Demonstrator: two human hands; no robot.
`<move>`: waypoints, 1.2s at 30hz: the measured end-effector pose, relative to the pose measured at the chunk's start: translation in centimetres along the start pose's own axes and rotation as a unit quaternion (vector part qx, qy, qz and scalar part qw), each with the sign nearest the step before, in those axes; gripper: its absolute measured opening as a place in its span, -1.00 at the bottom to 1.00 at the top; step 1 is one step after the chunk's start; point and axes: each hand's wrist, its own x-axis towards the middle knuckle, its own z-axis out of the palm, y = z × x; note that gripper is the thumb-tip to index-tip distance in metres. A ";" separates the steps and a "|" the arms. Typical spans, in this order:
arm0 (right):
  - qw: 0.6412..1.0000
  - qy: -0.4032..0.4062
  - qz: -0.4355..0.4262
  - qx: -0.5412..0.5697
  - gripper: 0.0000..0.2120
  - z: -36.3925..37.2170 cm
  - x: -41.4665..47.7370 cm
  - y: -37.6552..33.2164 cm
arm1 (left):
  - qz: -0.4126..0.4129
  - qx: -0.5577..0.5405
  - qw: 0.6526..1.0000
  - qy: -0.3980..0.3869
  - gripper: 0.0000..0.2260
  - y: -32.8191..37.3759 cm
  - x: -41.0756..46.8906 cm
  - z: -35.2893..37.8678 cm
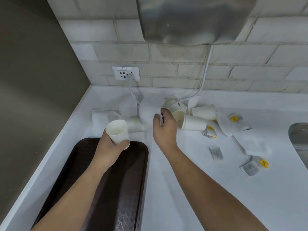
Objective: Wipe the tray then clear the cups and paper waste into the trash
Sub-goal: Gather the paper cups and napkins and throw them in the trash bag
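white surface [183, 172] littered, clearing barely begun. tray [133, 164] bare at near left. left hand [110, 147] fingers wrap one paper cup [118, 130] over its far edge; right hand [164, 127] fingers pinch crumpled paper [147, 112]. tipped cups [195, 122], tea bags [216, 153] left.

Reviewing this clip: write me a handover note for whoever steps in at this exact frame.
Left hand holds an upright paper cup over the far end of the brown tray.
Right hand grips blurred white paper.
Tipped cups, tea bags and napkins lie on the counter.
Done: cannot tell whether the tray is wiped.
Left: everything into the trash, which is not in view.
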 end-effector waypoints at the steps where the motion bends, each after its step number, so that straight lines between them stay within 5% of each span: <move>1: 0.999 -0.030 0.008 0.035 -0.88 0.0 -0.4 -0.5 | 0.002 -0.015 1.000 -0.015 -0.42 0.3 0.1 0.0; 6: 0.971 -0.189 0.087 0.118 -0.84 0.2 -1.6 -1.2 | 0.009 -0.103 0.989 -0.109 -0.42 1.5 0.3 -0.1; 10: 0.956 -0.217 0.153 0.122 -0.85 -0.2 -1.8 -0.5 | 0.007 -0.142 0.983 -0.119 -0.53 1.7 0.1 -0.2; 14: 0.958 -0.237 0.148 0.069 -0.85 -0.7 -2.1 -0.1 | 0.010 -0.123 0.988 -0.089 -0.43 1.7 -0.1 0.1; 20: 0.995 -0.050 0.009 -0.083 -0.71 -3.9 -1.1 1.3 | 0.015 -0.089 0.992 -0.083 -0.51 1.8 -0.2 0.8; 23: 0.968 0.097 -0.045 -0.229 -0.59 -7.7 0.2 2.9 | 0.014 -0.084 0.992 -0.094 -0.49 2.0 -0.3 1.3; 26: 0.927 0.170 0.008 -0.334 -0.58 -11.3 0.7 4.7 | 0.017 -0.083 0.991 -0.104 -0.46 2.4 -0.7 2.2; 32: 0.870 -0.037 0.108 -0.480 -0.55 -15.9 0.0 8.8 | 0.022 -0.068 0.989 -0.129 -0.44 3.6 -1.7 4.6; 36: 0.861 -0.068 0.110 -0.491 -0.55 -17.2 -0.1 10.3 | 0.025 -0.052 0.989 -0.135 -0.46 4.1 -1.9 5.7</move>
